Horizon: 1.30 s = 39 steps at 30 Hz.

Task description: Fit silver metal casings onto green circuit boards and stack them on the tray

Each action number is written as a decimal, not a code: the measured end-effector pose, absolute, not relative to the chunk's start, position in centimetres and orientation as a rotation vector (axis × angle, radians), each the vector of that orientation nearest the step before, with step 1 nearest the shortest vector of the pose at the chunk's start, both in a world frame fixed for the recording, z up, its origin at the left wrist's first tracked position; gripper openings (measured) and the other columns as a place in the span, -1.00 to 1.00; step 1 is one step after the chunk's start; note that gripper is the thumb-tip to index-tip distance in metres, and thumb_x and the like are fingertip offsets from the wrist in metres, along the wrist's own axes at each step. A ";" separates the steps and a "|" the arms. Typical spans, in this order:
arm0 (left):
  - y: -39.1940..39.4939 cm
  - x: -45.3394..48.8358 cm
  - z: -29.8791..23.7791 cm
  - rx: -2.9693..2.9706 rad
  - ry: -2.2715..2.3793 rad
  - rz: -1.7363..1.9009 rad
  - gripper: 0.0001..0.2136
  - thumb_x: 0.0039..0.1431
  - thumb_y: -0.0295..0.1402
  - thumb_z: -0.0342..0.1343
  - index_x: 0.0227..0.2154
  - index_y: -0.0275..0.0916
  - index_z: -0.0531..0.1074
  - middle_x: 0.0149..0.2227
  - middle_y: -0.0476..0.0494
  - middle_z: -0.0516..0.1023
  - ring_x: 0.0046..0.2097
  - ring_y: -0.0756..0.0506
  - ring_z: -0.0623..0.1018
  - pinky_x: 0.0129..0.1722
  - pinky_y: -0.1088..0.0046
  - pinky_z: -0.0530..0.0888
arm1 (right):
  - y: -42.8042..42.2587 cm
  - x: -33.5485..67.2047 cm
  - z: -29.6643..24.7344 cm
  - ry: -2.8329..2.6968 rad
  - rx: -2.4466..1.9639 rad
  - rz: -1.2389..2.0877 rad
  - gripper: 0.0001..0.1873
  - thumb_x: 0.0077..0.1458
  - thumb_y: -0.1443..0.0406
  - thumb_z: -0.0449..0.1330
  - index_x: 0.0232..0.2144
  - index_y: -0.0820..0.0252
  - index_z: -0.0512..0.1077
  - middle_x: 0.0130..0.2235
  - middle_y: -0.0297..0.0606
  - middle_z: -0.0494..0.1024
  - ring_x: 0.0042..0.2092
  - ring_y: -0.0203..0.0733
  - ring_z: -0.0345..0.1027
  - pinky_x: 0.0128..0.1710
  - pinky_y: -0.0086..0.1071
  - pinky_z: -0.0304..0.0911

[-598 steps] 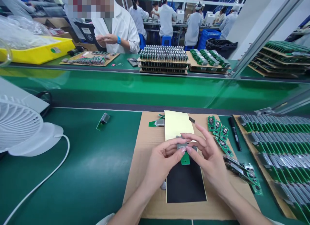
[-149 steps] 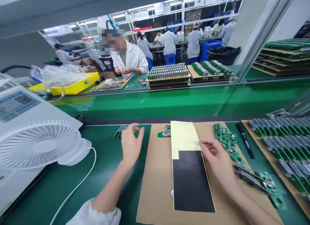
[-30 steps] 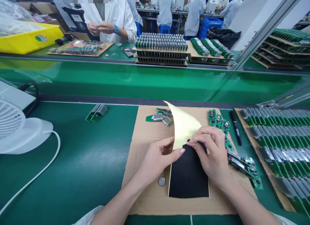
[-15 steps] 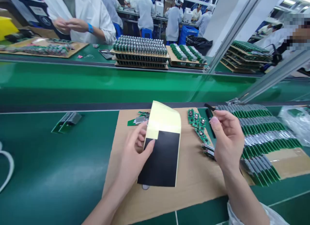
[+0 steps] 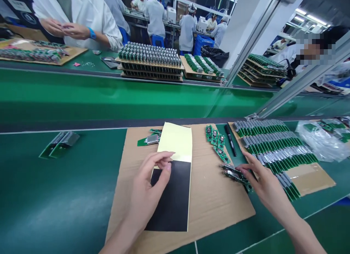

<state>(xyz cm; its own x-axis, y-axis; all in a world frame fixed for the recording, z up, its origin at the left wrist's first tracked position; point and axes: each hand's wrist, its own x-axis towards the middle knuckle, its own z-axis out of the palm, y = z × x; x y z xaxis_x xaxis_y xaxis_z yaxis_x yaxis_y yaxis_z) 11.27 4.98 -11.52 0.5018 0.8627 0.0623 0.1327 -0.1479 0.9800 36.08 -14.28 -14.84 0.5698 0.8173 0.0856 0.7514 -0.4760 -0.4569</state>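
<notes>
Left hand (image 5: 146, 190): held palm inward above the black rectangular sheet (image 5: 176, 195), with thumb and fingers curled close together; whether anything is pinched between them cannot be told.
Black sheet: laid on the brown cardboard mat (image 5: 213, 206), partly covered by the left hand, its upper edge near the fingertips; bare pale-yellow backing paper (image 5: 176, 141) is exposed above it.
Right hand (image 5: 258, 174): stretched toward the small pile of green circuit boards with silvery parts (image 5: 231, 172), fingers spread; whether a board is grasped cannot be told.
Board pile: placed at the mat's right edge, directly by the right fingertips, well apart from the left hand.
Black pen (image 5: 230, 141): left lying on the green tabletop (image 5: 68, 195), between the mat and the long rows of upright boards (image 5: 273, 146).
</notes>
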 end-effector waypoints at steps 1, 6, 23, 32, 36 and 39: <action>4.9 11.3 -11.6 1.573 0.857 0.776 -0.85 0.23 -0.35 0.09 -0.16 -0.06 0.47 -0.25 -0.02 0.47 -0.17 -0.04 0.46 -0.13 0.41 0.39 | -14.3 36.3 -14.8 -1.271 -2.351 0.247 -0.47 0.26 0.15 -0.04 0.25 0.03 0.10 -0.21 -0.17 0.64 -0.19 0.06 0.49 -0.18 -0.13 0.27; 5.0 11.3 -11.6 1.392 0.774 0.626 -0.86 0.22 -0.30 0.10 -0.19 -0.13 0.49 -0.38 -0.01 0.52 -0.29 -0.03 0.49 -0.23 0.43 0.42 | -13.9 36.2 -13.5 -1.202 -2.348 0.220 -0.49 0.22 0.12 0.03 0.19 0.05 0.21 -0.36 -0.21 0.59 -0.25 0.06 0.48 -0.29 -0.20 0.30; 5.6 11.3 -11.3 0.767 0.727 0.633 -0.42 0.23 -0.35 0.14 0.28 -0.30 0.14 -0.06 -0.25 0.61 0.00 -0.18 0.54 0.01 0.21 0.46 | -3.7 25.2 -13.1 -1.121 -1.498 0.355 -0.72 0.19 0.31 0.20 -0.04 -0.04 0.36 -0.29 -0.39 0.51 -0.26 -0.21 0.36 -0.20 -0.33 0.21; 5.4 11.3 -11.2 0.682 0.611 0.553 -0.32 0.17 -0.49 0.17 0.32 -0.22 0.02 0.01 -0.31 0.56 -0.10 -0.24 0.61 -0.03 0.12 0.49 | -3.3 25.9 -12.6 -0.609 -1.471 0.842 -0.83 0.07 0.13 0.30 -0.43 0.06 0.50 -0.40 -0.39 0.45 -0.33 -0.26 0.24 -0.30 -0.39 0.17; 5.5 11.2 -11.3 0.718 0.596 0.527 -0.28 0.10 -0.55 0.23 0.29 -0.16 0.08 0.05 -0.26 0.53 -0.08 -0.20 0.60 -0.08 0.24 0.53 | -3.0 25.6 -12.7 -0.502 -1.392 0.929 -0.80 0.00 0.11 0.35 -0.44 0.09 0.53 -0.42 -0.37 0.48 -0.35 -0.27 0.25 -0.31 -0.41 0.19; 5.5 11.2 -11.2 0.722 0.600 0.527 -0.32 0.09 -0.56 0.23 0.26 -0.17 0.14 0.05 -0.27 0.52 -0.11 -0.19 0.61 -0.14 0.28 0.56 | -3.0 25.6 -12.5 -0.489 -1.383 0.925 -0.79 -0.02 0.10 0.36 -0.44 0.10 0.54 -0.45 -0.38 0.46 -0.39 -0.28 0.21 -0.37 -0.42 0.17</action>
